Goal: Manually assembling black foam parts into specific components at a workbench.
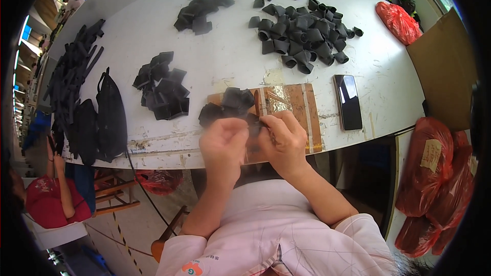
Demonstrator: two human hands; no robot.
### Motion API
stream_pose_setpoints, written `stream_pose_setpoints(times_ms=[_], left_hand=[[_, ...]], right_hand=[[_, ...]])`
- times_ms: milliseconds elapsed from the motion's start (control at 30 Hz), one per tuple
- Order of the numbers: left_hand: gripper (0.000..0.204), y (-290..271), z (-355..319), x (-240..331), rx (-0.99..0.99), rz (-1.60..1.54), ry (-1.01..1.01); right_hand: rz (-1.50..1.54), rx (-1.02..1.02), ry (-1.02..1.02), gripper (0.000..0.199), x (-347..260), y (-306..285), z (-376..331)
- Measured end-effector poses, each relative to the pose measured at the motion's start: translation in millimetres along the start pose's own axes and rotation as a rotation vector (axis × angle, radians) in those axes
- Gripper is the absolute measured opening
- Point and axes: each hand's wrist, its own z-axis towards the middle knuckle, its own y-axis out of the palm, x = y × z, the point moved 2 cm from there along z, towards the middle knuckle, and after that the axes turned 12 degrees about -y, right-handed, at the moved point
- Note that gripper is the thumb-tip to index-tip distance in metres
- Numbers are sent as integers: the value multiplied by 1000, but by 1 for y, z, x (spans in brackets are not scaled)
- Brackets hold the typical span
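Left hand: the left hand [223, 140] is at the near edge of the surface [230, 61], grip clenched on a small black piece [251, 122] pinched between both hands.
Right hand: the right hand [285, 140] meets the left one, its fingers closed on the same black piece from the other side.
Black piece: it sits between the fingertips, just above the near edge of a brown board [299, 107], mostly hidden by the hands.
Board: it lies flat on the surface under and beyond the hands, with pale strips running across it.
Near heap: a small heap of black pieces [230, 103] touches the board's left end, just beyond the left hand.
Phone: a dark phone [348, 101] lies just right of the board.
Middle stack: flat black squares [163, 89] are piled to the left, apart from the board.
Far piles: a wide pile of curled black loops [302, 33] lies beyond the board; a smaller flat pile [202, 10] sits to its left.
Left edge: long black strips [71, 74] and black bags [110, 115] hang over the surface's left side.
Right side: a red bag [399, 21] rests at the far right corner.
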Motion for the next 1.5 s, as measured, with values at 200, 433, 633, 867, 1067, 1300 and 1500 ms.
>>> stream_pose_setpoints(times_ms=[200, 433, 633, 867, 1067, 1300, 1500], left_hand=[[19, -8, -3, 5, -535, -380, -269], [16, 9, -10, 18, -45, -67, 294], [22, 14, 3, 79, -739, -612, -318], [23, 10, 17, 49, -149, 101, 137], [22, 22, 12, 67, -126, 495, 850], [14, 15, 20, 54, -546, -400, 334], [14, 3, 33, 41, -674, -525, 243]], right_hand=[[1439, -151, 985, 6, 16, -3, -5], [1405, -287, 847, 20, -8, -21, 28], [1198, -352, 501, 29, 0, -36, 93], [1185, -310, 555, 31, 26, -6, 59], [523, 7, 104, 28, 8, -29, 61], [498, -79, 10, 27, -5, -35, 72], [478, -75, -38, 18, -2, -31, 73]])
